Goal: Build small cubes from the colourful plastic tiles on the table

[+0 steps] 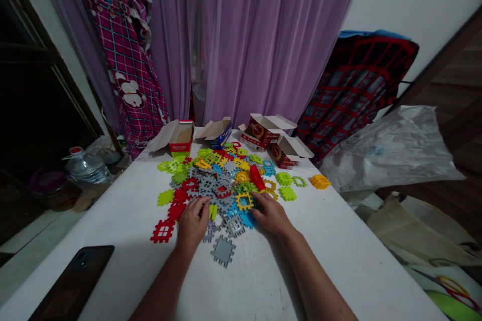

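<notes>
A pile of notched plastic building tiles lies between my hands. My left hand (194, 218) rests at its near left side, fingers loosely bent over grey tiles (207, 183). Beside its thumb is a small lime-green piece (213, 211); I see no clear grip on it. Red tiles (176, 209) lie just left of this hand. At the pile's right side, my right hand (269, 210) has thumb and fingers apart, close to a yellow square frame (244, 201) and a blue tile (247, 219). A grey square tile (223, 251) lies flat nearer to me. The undersides of both hands are hidden.
Opened cartons stand along the back: a red one (182, 140), a blue one (220, 135) and dark red ones (282, 154). A yellow stack (320, 181) sits at the right edge. A phone (75, 281) lies front left on the white table (248, 291).
</notes>
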The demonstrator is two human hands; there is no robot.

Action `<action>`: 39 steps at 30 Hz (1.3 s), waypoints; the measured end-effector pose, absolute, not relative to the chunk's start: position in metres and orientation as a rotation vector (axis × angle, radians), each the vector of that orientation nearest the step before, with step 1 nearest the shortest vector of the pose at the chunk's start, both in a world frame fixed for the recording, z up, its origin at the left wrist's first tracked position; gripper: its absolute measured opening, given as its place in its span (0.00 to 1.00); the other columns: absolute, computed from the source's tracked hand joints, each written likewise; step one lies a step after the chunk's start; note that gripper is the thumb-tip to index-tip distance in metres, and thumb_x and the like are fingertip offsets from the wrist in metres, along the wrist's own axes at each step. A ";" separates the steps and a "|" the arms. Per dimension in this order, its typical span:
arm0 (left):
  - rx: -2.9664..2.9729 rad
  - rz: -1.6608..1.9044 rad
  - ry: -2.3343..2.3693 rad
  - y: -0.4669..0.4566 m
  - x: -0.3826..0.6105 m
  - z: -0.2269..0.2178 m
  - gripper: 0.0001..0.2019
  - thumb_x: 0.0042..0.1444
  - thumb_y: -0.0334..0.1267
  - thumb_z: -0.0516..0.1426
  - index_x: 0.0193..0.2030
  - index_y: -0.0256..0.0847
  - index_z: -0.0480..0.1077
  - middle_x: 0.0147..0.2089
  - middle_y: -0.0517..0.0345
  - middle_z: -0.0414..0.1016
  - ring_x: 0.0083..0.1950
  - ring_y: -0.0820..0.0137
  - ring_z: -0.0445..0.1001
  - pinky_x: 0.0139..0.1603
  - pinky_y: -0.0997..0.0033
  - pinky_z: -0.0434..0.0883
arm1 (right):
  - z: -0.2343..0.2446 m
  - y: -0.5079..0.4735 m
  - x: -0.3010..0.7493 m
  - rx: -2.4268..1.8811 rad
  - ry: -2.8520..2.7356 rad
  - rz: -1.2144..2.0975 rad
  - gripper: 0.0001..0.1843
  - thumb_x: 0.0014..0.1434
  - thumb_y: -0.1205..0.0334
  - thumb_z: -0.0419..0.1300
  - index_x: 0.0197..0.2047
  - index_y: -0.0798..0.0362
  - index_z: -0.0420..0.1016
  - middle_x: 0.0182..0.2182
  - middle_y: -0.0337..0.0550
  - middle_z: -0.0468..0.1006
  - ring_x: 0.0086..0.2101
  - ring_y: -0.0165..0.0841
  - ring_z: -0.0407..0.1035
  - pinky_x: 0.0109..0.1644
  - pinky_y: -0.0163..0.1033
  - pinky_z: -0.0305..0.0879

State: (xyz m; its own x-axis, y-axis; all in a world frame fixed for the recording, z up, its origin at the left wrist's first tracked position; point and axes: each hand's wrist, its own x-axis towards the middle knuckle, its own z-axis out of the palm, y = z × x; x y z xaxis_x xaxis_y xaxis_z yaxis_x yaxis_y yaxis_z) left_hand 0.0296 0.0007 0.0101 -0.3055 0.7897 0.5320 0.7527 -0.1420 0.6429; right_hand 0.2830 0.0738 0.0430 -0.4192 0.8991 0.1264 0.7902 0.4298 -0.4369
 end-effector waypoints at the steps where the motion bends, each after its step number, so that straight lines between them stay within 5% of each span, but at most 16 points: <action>1: 1.829 1.466 2.031 0.000 0.030 0.010 0.13 0.61 0.38 0.51 0.43 0.45 0.77 0.42 0.54 0.81 0.45 0.65 0.78 0.48 0.65 0.75 | 0.045 0.075 0.282 -1.462 -2.376 0.434 0.30 0.57 0.59 0.57 0.64 0.48 0.70 0.49 0.47 0.76 0.47 0.37 0.71 0.50 0.38 0.64; 13: 1.832 1.448 2.028 0.001 0.030 0.009 0.13 0.62 0.38 0.51 0.44 0.45 0.77 0.42 0.53 0.81 0.46 0.65 0.78 0.49 0.65 0.75 | 0.034 0.076 0.282 -1.476 -2.360 0.376 0.19 0.61 0.56 0.57 0.54 0.49 0.74 0.48 0.47 0.78 0.46 0.37 0.72 0.48 0.38 0.65; 21: 1.850 1.453 2.029 0.001 0.030 0.011 0.13 0.61 0.38 0.51 0.43 0.44 0.77 0.41 0.54 0.81 0.45 0.65 0.79 0.48 0.66 0.75 | 0.037 0.071 0.281 -1.509 -2.404 0.350 0.22 0.61 0.54 0.58 0.57 0.50 0.72 0.49 0.47 0.78 0.47 0.38 0.72 0.47 0.37 0.64; 39: 1.872 1.411 2.045 0.000 0.030 0.011 0.13 0.62 0.37 0.50 0.44 0.44 0.77 0.42 0.54 0.81 0.46 0.65 0.78 0.49 0.65 0.74 | 0.009 0.061 0.288 -1.434 -2.047 0.004 0.21 0.62 0.43 0.56 0.39 0.52 0.78 0.34 0.44 0.79 0.35 0.33 0.73 0.35 0.34 0.62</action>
State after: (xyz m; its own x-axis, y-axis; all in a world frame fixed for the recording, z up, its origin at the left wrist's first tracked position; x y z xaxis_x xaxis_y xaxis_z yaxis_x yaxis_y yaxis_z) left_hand 0.0301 0.0005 0.0112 -0.2752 0.8049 0.5258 0.7772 -0.1357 0.6145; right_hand 0.2882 0.0613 0.0091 -0.2076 0.8471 0.4892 0.8451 0.4072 -0.3464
